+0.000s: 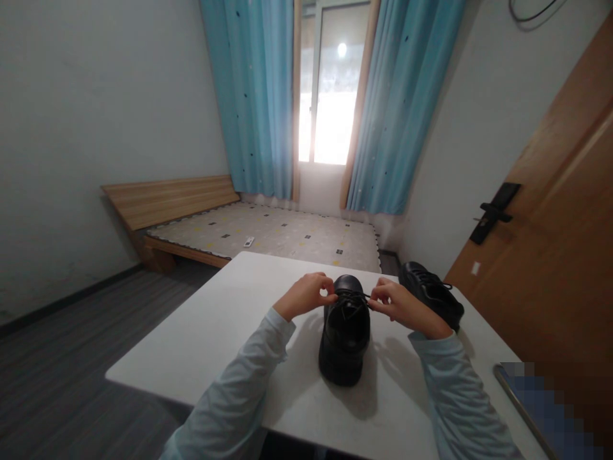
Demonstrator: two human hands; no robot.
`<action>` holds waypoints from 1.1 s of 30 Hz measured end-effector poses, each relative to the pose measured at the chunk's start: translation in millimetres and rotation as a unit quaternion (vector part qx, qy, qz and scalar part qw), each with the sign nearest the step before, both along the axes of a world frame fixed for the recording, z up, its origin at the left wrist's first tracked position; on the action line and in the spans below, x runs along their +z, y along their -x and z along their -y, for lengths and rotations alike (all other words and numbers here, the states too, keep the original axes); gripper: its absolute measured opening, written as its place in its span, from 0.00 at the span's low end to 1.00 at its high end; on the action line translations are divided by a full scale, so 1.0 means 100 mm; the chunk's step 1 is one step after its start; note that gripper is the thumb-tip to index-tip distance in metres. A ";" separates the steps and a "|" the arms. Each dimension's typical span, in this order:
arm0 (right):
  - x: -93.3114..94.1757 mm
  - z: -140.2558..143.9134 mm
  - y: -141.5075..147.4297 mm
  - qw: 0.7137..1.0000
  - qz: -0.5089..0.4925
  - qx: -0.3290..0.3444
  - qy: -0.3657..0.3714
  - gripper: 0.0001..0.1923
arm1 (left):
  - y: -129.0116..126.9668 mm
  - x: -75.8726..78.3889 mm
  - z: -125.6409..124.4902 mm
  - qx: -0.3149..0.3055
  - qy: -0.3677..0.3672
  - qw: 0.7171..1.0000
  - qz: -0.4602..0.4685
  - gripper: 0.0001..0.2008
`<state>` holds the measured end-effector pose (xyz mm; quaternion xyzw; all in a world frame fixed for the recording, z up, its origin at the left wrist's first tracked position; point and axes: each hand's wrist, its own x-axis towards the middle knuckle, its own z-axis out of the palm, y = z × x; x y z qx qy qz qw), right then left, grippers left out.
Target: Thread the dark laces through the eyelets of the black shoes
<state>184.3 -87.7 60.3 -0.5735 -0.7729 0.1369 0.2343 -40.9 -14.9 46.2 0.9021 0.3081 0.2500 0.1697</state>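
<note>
A black lace-up shoe [343, 348] stands upright on the white table [230, 332], its heel towards me and its toe pointing away. Dark shoelaces [352, 297] cross over its front. On the shoe's left side, my left hand [309, 295] is closed, thumb and fingers pinching a lace. My right hand [390, 300] is closed the same way on the right, with a lace stretched from its fingertips to the shoe. The lace ends inside both hands are hidden.
A second black shoe [431, 294] rests at the table's right edge. A tablet-like device [522, 406], partly pixelated, lies at the lower right. Beyond the table is a bed [287, 233] with a small white remote [248, 242] on it. A wooden door [541, 255] stands to the right.
</note>
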 end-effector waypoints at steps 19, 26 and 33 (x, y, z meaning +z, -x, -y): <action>0.01 -0.02 -0.07 0.993 -0.108 -0.036 -0.009 0.12 | -0.12 0.03 0.10 0.027 -0.029 0.994 0.105 0.11; -0.03 -0.08 0.26 0.992 -0.031 -0.033 -0.118 0.07 | -0.26 -0.08 0.14 0.027 -0.101 0.994 0.043 0.08; -0.09 -0.10 0.29 0.991 -0.018 -0.074 -0.114 0.05 | -0.27 -0.08 0.15 0.025 -0.028 0.996 0.086 0.06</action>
